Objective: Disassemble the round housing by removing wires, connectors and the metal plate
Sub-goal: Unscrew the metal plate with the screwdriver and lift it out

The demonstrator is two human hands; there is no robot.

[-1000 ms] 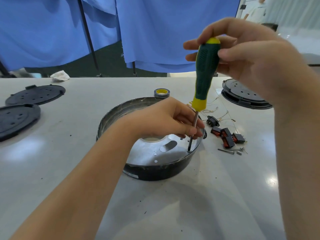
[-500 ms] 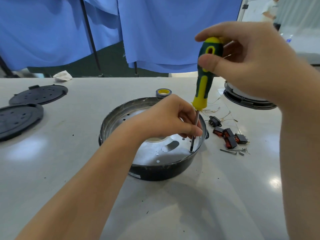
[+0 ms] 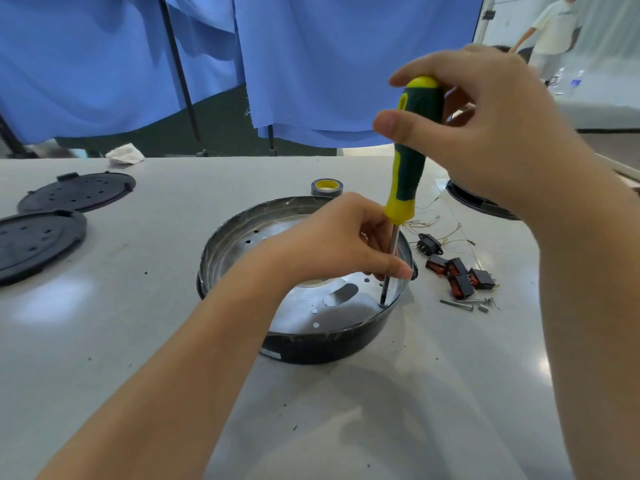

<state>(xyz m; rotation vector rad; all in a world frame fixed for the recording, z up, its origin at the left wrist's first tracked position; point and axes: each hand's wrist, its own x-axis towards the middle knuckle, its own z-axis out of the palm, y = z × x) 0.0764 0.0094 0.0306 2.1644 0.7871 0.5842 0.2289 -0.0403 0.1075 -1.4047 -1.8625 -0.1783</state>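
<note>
**Screwdriver upright in the housing, both hands on it**

Pale grey tabletop under blue drapes, round housing near the middle.

Right hand wrapped round the top of the green-and-yellow screwdriver, thumb across the front of the handle, index finger arched over the cap. Against half a second ago: thumb lower on the handle, hand spread a little wider, tool nearly as upright as before. Left hand pinching the bare shaft just below the yellow collar, much as before, forearm reaching over the near rim.

Directly beneath both grips: metal plate on the housing floor, tip of the shaft down at its right edge, close to the wall. Screw head under the tip too small to make out. Far half of the plate hidden behind the left hand.

Right of the housing, apart from it: black connector, red-and-black switches, thin wires, loose screws. Tape roll just behind the far rim. Two black perforated lids at far left, nearer one cut off by the frame edge. Another black round part at right, mostly hidden behind the right wrist. Person standing in the far right background, blurred.
</note>
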